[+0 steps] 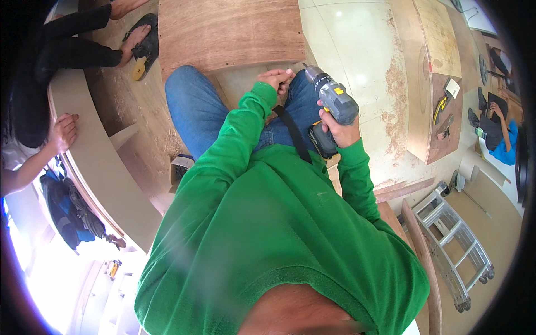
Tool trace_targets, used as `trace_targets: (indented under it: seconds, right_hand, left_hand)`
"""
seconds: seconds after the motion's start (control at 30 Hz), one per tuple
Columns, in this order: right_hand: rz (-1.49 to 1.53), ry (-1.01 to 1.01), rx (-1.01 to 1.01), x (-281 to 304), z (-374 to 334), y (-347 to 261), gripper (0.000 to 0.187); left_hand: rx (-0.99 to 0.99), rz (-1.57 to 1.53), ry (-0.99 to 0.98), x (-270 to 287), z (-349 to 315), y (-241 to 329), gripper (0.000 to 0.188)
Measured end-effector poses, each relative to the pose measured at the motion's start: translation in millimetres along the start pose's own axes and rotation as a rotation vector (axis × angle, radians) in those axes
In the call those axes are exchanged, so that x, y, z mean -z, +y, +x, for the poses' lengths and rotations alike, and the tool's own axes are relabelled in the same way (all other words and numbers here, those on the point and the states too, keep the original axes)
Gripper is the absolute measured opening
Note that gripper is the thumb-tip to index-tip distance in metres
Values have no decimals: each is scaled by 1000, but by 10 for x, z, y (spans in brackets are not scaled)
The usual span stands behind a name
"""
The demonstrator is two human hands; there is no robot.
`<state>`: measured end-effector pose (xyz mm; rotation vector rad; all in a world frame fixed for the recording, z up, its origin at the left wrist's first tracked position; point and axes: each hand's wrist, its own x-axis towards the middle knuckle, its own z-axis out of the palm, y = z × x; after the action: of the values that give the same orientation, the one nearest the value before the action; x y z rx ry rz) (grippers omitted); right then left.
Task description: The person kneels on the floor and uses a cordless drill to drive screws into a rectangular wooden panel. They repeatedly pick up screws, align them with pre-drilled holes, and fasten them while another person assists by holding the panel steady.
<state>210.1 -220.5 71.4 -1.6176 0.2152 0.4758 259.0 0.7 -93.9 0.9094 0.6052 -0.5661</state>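
A grey and black cordless drill [336, 99] with yellow marks is held by its handle in my right hand [343, 130]. Its chuck and bit point away from me and to the left, above my right thigh. Close to the bit's tip, my left hand [276, 80] is closed with the fingertips together; anything between them is too small to make out. The hand is over my lap, apart from the drill. Just beyond my knees lies a reddish-brown plywood panel [231, 30], its near edge facing me.
A wooden box-like piece [419, 111] stands at the right, with a yellow and black tool [441, 107] on top. Sawdust [395, 89] is scattered on the floor. An aluminium ladder [455, 243] lies at the lower right. A person's hand [64, 133] rests at a curved board [111, 167] on the left.
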Motion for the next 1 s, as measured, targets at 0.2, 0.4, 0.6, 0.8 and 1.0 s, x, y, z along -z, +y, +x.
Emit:
trace_targets:
  seconds: [0.2,0.4,0.6,0.8,1.0]
  right_hand:
    - [14,32,-41,10,107,7,26]
    - [42,41,-67,53,147,58,25]
    - [131,127,-64,95,136,116,23]
    - [138,152,-80,199,112,137,23]
    - [127,130,-92,265,104,150,24]
  left_hand:
    - [-4,-32,114,165,73,-80,19]
    - [32,248,382,447,212,-298,15]
    - [113,425,410,768,664,-705,19]
    - [107,1234,331,1530,1292,-1188,34]
    - [489,769,560,1450,1297,-1413,38]
